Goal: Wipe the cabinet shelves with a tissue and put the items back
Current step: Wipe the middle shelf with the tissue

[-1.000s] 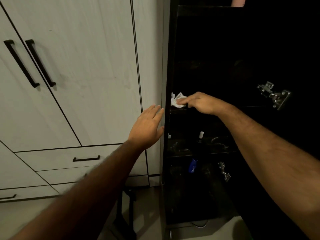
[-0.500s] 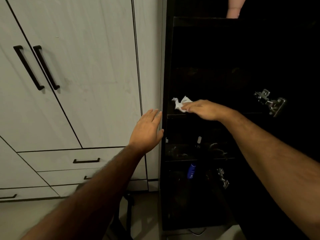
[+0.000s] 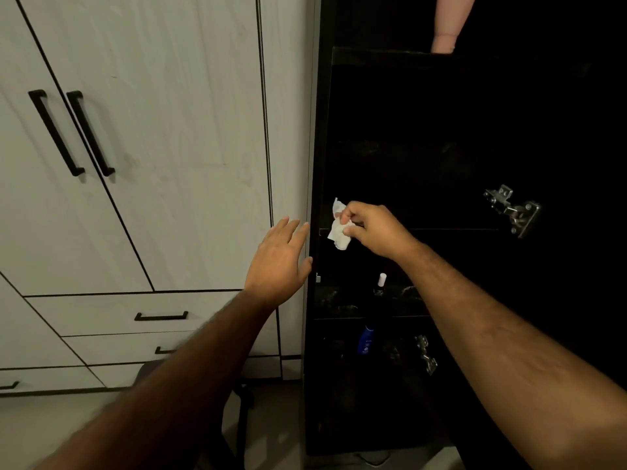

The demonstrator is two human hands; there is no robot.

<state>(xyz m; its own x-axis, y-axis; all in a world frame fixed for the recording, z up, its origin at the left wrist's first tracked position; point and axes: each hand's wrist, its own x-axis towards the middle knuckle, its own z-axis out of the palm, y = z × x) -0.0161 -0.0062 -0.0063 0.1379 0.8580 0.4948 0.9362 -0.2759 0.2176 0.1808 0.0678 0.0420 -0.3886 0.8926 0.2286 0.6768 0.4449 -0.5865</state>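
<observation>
Since a second ago, right hand (image 3: pixel 375 230) lifted the tissue (image 3: pixel 338 228) off the shelf (image 3: pixel 441 228); its fingers now pinch it at the shelf's front edge. Left hand (image 3: pixel 280 259) is flat, fingers apart. Bottles (image 3: pixel 366 339) stand on the lower shelves; wiping looks unfinished.

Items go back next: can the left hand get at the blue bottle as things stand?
Probably yes. The left hand is open and holds nothing, the cabinet front is open, and nothing visible stands before the blue bottle, though that shelf is dark.
</observation>
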